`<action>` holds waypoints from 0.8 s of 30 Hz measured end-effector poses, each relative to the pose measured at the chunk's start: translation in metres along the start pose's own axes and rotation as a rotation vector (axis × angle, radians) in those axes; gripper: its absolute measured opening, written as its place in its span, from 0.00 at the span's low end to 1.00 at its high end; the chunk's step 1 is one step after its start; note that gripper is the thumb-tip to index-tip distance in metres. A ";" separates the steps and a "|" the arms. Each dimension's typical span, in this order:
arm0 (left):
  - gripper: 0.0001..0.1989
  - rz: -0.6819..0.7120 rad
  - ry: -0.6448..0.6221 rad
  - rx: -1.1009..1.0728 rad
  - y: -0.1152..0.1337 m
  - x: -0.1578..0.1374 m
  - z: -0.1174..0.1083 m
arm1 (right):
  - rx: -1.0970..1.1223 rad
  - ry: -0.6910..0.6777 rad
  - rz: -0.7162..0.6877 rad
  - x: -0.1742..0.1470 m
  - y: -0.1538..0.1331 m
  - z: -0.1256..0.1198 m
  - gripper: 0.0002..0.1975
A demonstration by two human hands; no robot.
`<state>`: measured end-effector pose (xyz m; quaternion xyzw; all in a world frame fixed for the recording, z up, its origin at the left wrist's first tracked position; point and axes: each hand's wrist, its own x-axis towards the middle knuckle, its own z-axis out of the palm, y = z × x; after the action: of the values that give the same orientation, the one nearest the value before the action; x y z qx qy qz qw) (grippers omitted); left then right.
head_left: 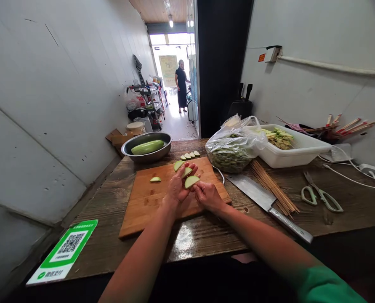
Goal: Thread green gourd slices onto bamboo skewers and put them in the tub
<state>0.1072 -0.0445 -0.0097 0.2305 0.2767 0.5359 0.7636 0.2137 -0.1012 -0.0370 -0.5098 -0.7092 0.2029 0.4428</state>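
Observation:
My left hand [178, 185] is closed around several half-round zucchini slices [192, 182], pale inside with green rims, above the wooden cutting board [144, 202]. Right beside the nearest slice, my right hand [208, 195] is closed with its fingertips pinched together; whatever sits in that pinch is hidden. One loose zucchini slice [155, 179] lies on the left part of the board. A short row of more slices [190, 155] rests at the board's far edge. To the right, a cleaver [253, 191] lies beside a bundle of bamboo skewers [274, 187].
At the back left, a metal bowl [146, 156] holds a whole zucchini [147, 147]. A plastic bag of green vegetables [231, 153] stands beside a white tub [296, 158] of skewered food. Scissors [322, 195] lie at right, a QR-code sign [67, 248] at left. A person [181, 86] stands far back.

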 end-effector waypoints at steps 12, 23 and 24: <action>0.04 0.005 -0.008 0.063 -0.013 0.001 -0.002 | -0.102 0.063 -0.008 -0.002 0.003 0.003 0.13; 0.14 0.154 0.144 0.024 0.017 -0.001 0.000 | 0.053 0.051 0.013 -0.004 -0.006 -0.001 0.13; 0.13 0.180 0.155 0.008 0.020 0.000 -0.001 | 0.055 0.043 0.005 -0.005 -0.006 -0.001 0.13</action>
<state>0.0926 -0.0378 0.0023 0.2155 0.3153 0.6174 0.6877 0.2112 -0.1080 -0.0342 -0.5033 -0.6924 0.2126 0.4713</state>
